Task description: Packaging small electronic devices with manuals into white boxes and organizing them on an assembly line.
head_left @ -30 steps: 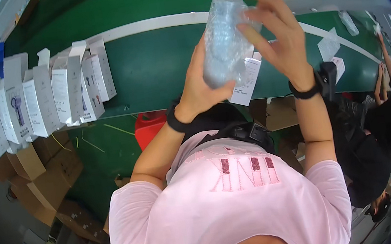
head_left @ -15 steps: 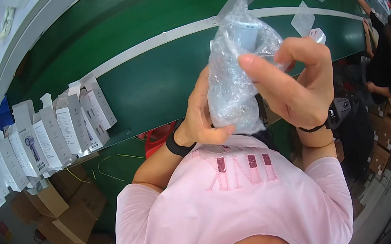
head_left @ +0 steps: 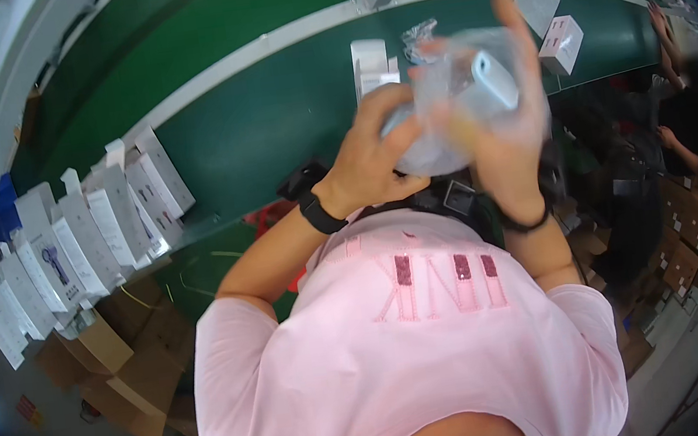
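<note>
A light-blue handheld device with a rounded handle end sits inside clear bubble wrap, held in front of my chest. My left hand is closed round the near left part of the wrapped device, thumb below and fingers over it. On the other side, my right hand grips the wrap. It is smeared by motion, with one finger pointing up along the wrap's right edge. Just beyond the hands, an open white box lies on the green bench, beside a small clear bag with a cable.
A row of white cartons with raised flaps stands at the bench's left end. To the right are a small white box and a clear plastic sheet. Brown cardboard boxes lie below left. Another person works at the far right.
The wrapped device has turned and come lower, so its light-blue end now faces up right. My right hand has moved from a pinch at the wrap to its right side. The open box has come into sight.
</note>
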A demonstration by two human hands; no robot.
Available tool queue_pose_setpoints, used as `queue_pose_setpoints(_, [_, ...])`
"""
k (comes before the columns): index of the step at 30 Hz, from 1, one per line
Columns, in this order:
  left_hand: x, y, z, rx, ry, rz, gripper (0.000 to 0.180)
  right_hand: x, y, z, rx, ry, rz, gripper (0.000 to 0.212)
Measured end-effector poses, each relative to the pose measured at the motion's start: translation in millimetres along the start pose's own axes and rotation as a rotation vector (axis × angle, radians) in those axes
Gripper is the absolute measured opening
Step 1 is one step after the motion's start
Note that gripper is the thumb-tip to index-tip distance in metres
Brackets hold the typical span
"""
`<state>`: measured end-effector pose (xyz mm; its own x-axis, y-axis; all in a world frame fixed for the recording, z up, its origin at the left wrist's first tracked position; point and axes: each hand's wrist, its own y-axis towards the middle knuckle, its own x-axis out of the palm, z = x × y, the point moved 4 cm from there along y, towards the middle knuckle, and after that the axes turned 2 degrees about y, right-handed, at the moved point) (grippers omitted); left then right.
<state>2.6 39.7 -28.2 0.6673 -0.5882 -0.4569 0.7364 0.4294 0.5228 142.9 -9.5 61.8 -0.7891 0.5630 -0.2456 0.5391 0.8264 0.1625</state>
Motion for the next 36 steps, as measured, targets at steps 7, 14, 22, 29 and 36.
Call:
queue_pose_setpoints(7, [1.0,-35.3,-136.4,-1.052,-0.057,0.21,0.068,-130.3,39.4,196.1,0.558,0.608,0.278,0.025])
queue_pose_setpoints(14, [104.9,-43.0,-190.6,-1.084,0.085,-0.06,0.054,-48.4,127.9,252.0,0.361,0.976,0.255,0.022])
queue_pose_setpoints(22, [105.9,-7.9,-112.1,-1.316,-1.196,0.377,0.03,-30.8,111.9,160.7,0.289,0.715,-0.106,0.019])
queue_pose_setpoints(29, [83.2,8.4,-56.2,-1.175,-1.576,-0.326,0.043,-65.4,81.0,47.3,0.442,0.614,-0.107,0.015])
queue_pose_setpoints(36, [83.4,45.2,-7.6,-0.937,-1.143,-0.286,0.061,-96.4,29.1,-6.1,0.278,0.45,0.026,0.017])
